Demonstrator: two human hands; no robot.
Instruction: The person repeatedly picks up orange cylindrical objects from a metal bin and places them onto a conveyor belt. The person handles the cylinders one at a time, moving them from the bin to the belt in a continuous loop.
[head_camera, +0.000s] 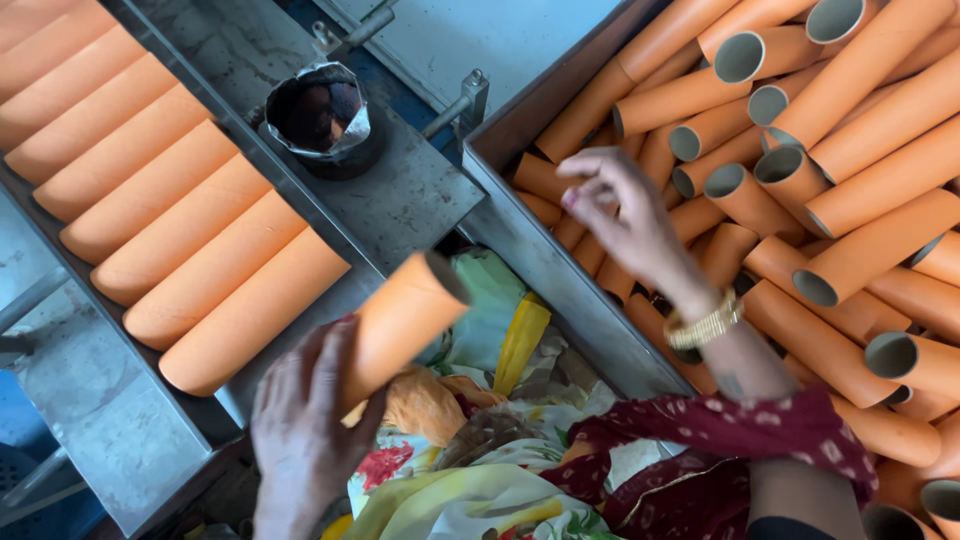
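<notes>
the left hand (300, 425) grips one orange cardboard tube (400, 320), fingers wrapped round its lower end, tilted toward the row of orange tubes (170, 190) lying side by side on the grey metal tray (400, 200). the right hand (625, 220) hovers over the metal bin of loose orange tubes (850, 200), fingers loosely curled and holding nothing. this looks like mid-transfer: the held tube seems to need laying parallel beside the last in the row. it looks smooth, matte and hollow.

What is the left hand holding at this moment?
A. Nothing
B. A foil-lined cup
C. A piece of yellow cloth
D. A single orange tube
D: the left hand is wrapped around one orange tube held over the lap, while the right hand reaches into the bin of loose tubes.
</notes>
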